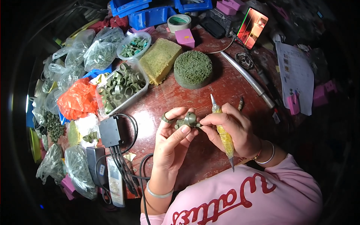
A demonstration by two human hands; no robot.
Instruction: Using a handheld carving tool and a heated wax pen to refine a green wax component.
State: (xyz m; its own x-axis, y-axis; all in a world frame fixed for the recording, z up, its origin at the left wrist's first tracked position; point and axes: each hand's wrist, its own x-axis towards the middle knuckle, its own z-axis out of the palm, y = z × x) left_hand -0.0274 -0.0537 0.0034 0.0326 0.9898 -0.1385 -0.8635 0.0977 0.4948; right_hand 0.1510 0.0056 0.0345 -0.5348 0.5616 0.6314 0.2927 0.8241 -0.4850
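Note:
My left hand (168,144) is raised over the red table, its fingers closed around a dark green wax ring (190,119) and other small green pieces. Another green ring (166,118) sits around one of its fingers. My right hand (242,133) reaches in from the right, thumb and forefinger pinched at a small green bit beside the held ring. A pen-shaped tool (225,138) with a yellow wrapped grip and pointed metal ends is tucked in that hand, its upper tip pointing away from me. Whether the pinched bit is joined to the ring, I cannot tell.
Beyond my hands stand a clear tub of green rings (123,88), a yellow sponge block (160,60) and a round green pad (193,68). A tapered metal rod (247,78) lies to the right. Plastic bags (101,52) and a cable box (110,132) crowd the left.

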